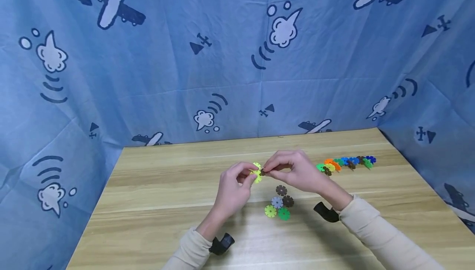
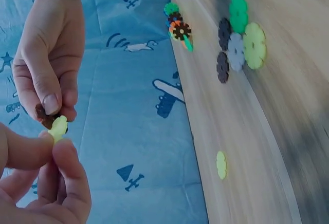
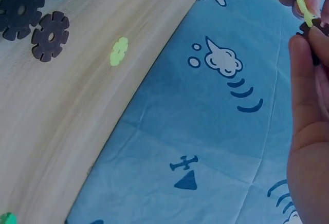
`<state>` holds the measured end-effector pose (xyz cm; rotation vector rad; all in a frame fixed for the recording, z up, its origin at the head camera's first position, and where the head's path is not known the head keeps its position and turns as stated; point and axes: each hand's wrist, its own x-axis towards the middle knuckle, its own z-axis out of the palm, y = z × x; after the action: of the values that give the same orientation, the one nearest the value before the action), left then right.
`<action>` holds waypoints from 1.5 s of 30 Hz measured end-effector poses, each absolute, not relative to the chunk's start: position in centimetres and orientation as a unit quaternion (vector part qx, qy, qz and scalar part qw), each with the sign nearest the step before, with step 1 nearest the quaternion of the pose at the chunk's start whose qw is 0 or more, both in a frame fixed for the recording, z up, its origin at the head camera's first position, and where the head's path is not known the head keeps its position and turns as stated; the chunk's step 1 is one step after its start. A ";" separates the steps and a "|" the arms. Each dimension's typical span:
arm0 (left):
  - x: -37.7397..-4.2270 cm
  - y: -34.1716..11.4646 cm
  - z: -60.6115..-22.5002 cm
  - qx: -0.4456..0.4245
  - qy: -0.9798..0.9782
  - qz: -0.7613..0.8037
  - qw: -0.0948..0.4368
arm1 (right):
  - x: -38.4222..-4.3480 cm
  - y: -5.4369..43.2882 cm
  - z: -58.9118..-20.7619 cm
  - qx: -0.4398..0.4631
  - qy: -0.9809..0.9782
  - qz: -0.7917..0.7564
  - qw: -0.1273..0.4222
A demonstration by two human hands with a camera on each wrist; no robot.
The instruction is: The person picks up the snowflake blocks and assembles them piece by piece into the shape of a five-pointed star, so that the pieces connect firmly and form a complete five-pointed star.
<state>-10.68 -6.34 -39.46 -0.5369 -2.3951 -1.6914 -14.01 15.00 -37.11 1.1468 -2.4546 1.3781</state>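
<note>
Five loose notched discs [image 1: 277,205] lie nearest on the wooden table [image 1: 156,204], and just beyond, above the tabletop, the left hand [image 1: 233,191] pinches a yellow disc [image 2: 58,128] while the right hand [image 1: 298,172] pinches a brown disc [image 2: 45,117]! Their edges meet; slotted or merely touching, the fingers make it hard to say. Another yellow piece [image 2: 221,165] lies farther off, a colourful disc row [image 1: 345,161] sits rightward, and behind hangs the blue curtain [image 1: 230,72].

L grip [image 1: 233,186] pinches yel disc [image 1: 257,177], R grip [image 1: 297,172] pinches brn disc [image 1: 263,172].
</note>
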 end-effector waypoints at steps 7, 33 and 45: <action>-10.4 -5.6 -38.7 -0.108 -0.790 -0.600 0.065 | -13.8 14.3 -37.2 0.439 -0.783 0.413 0.154; -9.9 -6.0 -38.5 -0.122 -0.746 -0.654 -0.026 | -13.4 15.2 -36.0 0.430 -0.805 0.391 0.117; -9.9 -6.5 -38.5 -0.081 -0.721 -0.688 -0.014 | -13.3 15.7 -36.3 0.342 -0.856 0.353 0.161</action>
<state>-9.87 -6.48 -38.49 -0.2567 -2.2855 -2.1796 -13.28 15.74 -36.30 0.9774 -2.4424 1.0079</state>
